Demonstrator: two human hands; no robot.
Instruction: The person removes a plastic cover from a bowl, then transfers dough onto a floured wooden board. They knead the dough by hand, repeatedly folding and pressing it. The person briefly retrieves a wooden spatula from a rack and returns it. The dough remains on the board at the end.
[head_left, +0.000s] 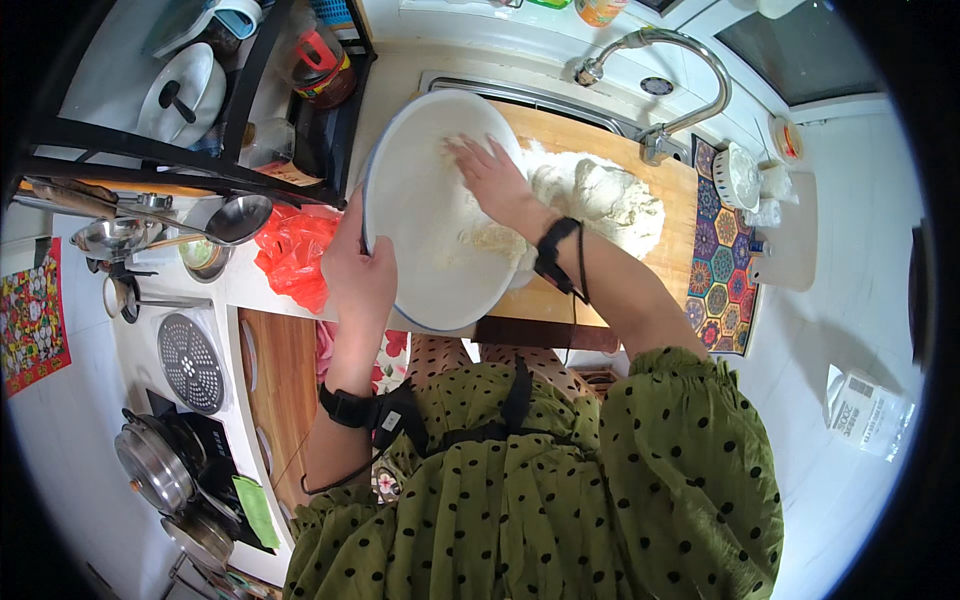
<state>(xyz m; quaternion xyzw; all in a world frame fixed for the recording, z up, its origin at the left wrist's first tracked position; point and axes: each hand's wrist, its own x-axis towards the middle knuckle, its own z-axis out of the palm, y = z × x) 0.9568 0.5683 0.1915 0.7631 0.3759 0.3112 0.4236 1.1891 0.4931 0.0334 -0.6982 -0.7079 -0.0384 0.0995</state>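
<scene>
A large white basin (427, 255) with a blue rim is tilted over a wooden board (675, 199). My left hand (358, 274) grips its left rim, thumb on the near side. Inside, my right hand (491, 176) lies against the wall with its fingers spread, holding nothing that shows. Some floury residue (491, 238) clings to the basin below that hand. On the board, right of the basin, lies a heap of white flour and crumbly dough (604, 195); the basin hides its left part.
The board lies over a sink (517, 96) with a curved metal faucet (720, 71) behind. A red plastic bag (296, 255) and a black metal rack (142, 139) stand left. A patterned mat (724, 262) and a white bowl (739, 176) are right; steel pots (154, 465) sit lower left.
</scene>
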